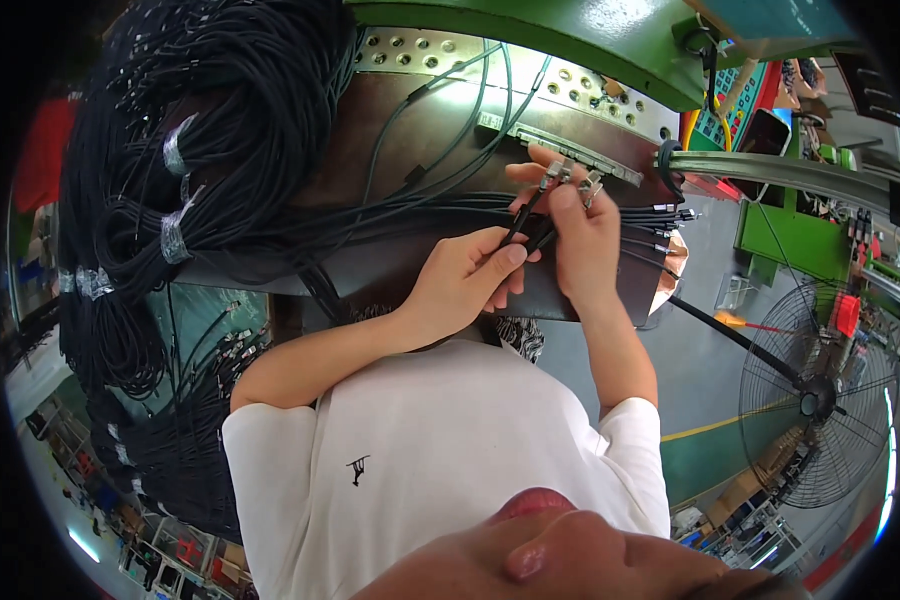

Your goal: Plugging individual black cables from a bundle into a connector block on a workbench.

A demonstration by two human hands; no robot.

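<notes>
Over the brown worktop (390, 120), my left hand (460, 275) is closed around short black cable ends (519, 222), gripping them between thumb and fingers. Small silver metal connectors (553, 175) top these cables. My right hand (588, 235) is closed at the connectors, its thumb and fingertips pinching around them. Another silver connector (592, 186) shows beside the right fingers. Exactly how many cables lie between the two hands is hidden. Just beyond the hands runs a long metal fixture strip (580, 152). More black cables with plug ends (670, 213) lie to the right, behind my right wrist.
A large heap of black cables (240, 90), tied with clear wrap, covers the left side. A green machine body (570, 40) and a perforated metal plate (400, 48) stand at the back. A metal bar (790, 165) and a floor fan (818, 400) are at right.
</notes>
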